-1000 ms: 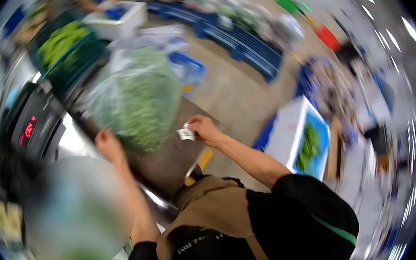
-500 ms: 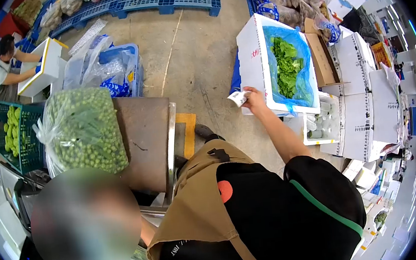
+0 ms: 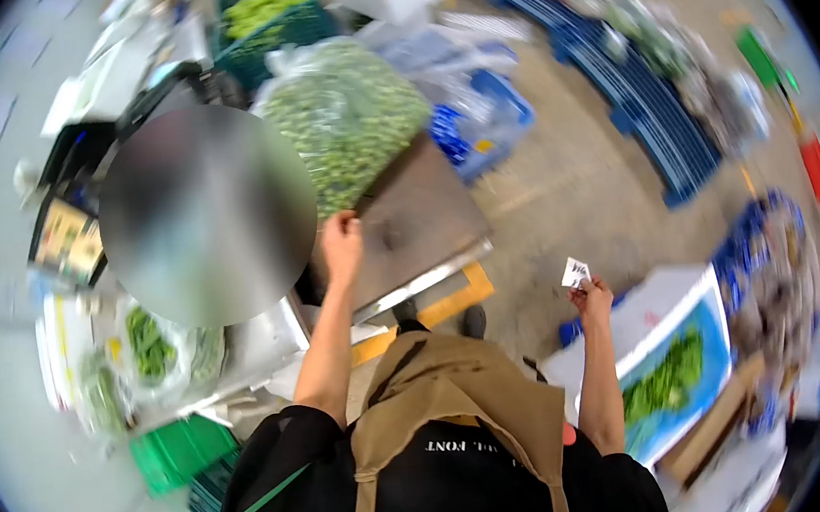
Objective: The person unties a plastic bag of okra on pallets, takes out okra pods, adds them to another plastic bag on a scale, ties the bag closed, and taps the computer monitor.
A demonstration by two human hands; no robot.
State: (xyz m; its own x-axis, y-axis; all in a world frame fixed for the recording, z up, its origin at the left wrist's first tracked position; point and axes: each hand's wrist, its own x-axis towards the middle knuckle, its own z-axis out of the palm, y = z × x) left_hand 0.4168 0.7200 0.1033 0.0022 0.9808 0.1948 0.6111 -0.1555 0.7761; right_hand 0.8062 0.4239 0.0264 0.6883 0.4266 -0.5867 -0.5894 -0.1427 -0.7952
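Observation:
My right hand (image 3: 592, 300) pinches a small white printed label (image 3: 574, 272) over the floor, beside a white foam box. At the near corner of a clear plastic bag (image 3: 342, 114) full of small round green vegetables is my left hand (image 3: 341, 246). Its fingers are curled and close to the bag; motion blur hides whether they grip it. The bag lies on a brown metal platform (image 3: 426, 220) with a shiny edge. Leafy greens (image 3: 666, 374) in blue plastic lining fill the foam box (image 3: 651, 297).
A blurred round patch covers part of the left side. Beyond the bag are a green crate (image 3: 276, 44) of green produce and a blue basket (image 3: 505, 118) with plastic. Blue pallets (image 3: 625, 77) carry bagged goods. Bagged greens (image 3: 149, 345) lie on the left counter.
The view has swung left and turned, shifting the platform toward the middle. My left hand has come into sight by the bag. My right hand still holds the label, now away from the foam box.

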